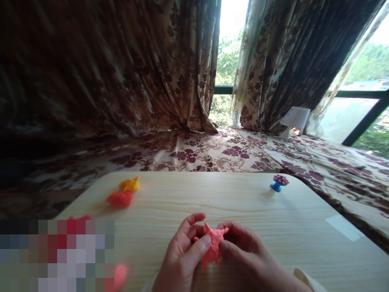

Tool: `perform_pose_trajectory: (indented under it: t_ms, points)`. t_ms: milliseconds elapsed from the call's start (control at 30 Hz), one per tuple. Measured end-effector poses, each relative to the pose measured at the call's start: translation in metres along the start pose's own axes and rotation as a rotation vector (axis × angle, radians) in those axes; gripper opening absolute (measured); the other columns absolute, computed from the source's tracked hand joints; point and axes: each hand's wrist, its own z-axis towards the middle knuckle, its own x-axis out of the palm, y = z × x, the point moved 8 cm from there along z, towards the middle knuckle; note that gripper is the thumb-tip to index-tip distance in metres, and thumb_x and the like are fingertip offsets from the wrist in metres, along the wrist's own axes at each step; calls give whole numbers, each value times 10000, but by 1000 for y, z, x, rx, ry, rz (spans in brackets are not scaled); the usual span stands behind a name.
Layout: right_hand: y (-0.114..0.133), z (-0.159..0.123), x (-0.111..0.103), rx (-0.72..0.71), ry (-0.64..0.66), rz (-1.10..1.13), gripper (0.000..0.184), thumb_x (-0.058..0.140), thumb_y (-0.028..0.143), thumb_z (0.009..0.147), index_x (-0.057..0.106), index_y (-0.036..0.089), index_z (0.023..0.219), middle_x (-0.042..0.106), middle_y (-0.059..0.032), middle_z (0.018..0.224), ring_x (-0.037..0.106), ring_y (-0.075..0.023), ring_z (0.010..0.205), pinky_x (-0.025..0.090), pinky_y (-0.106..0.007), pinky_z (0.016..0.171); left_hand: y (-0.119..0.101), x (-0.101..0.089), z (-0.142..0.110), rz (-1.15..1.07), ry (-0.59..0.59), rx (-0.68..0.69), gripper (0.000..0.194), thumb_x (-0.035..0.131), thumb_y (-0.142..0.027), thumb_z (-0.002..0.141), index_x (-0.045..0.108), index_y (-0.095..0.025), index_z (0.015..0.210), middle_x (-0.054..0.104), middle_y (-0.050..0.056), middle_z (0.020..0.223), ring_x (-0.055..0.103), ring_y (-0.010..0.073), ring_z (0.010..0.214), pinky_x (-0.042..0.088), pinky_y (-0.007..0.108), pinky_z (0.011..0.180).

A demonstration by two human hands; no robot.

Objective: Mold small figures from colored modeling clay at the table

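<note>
A pink modelling-clay shape (214, 242) with several pointed arms, like a lumpy star, is held above the near part of the table. My left hand (185, 255) grips its left side, thumb pressed on the front and the index finger curled up behind. On the right side, my right hand (247, 248) pinches the clay between thumb and fingers. The fingertips behind the shape are partly hidden. One arm points up and another to the upper right, while short ones hang at the bottom.
On the pale wooden table (200, 190), yellow clay (131, 183) and orange-red clay (120, 199) lie at the back left. A blue clay stand with red dots (278, 183) is at the back right. Pink clay (120, 275) sits beside a pixelated patch. Beyond are floral fabric and a white lamp (296, 117).
</note>
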Motion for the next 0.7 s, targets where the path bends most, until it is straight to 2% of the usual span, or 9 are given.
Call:
perform_pose_trajectory:
  t_ms: [133,333,533,700]
  points:
    - [1,0,0,-2,1,9,225,611,387,790,606,168,841,646,-19,797,573,-158,801,447,-239,718,1,0,0,-53,-18,-30,355,684,-237,660,565,-205,993,641,18,826,606,158,759,427,287,754]
    - [1,1,1,-14,9,36,264,612,419,782,606,166,859,651,-26,811,587,-174,822,453,-258,741,0,-1,2,16,17,38,450,712,-241,633,539,-210,1047,644,14,810,598,153,716,433,292,717]
    - [-3,0,-1,-9,-4,-12,247,606,401,793,608,164,861,656,-27,830,593,-173,821,460,-255,732,0,-1,1,1,-5,36,397,708,-227,635,557,-209,1002,649,15,811,607,161,740,434,281,705]
    - [0,1,0,-30,-3,-11,256,607,404,790,631,167,881,667,-31,840,598,-178,834,464,-263,752,0,3,-2,76,-20,31,422,719,-225,621,550,-210,1008,663,52,896,600,181,771,435,316,748]
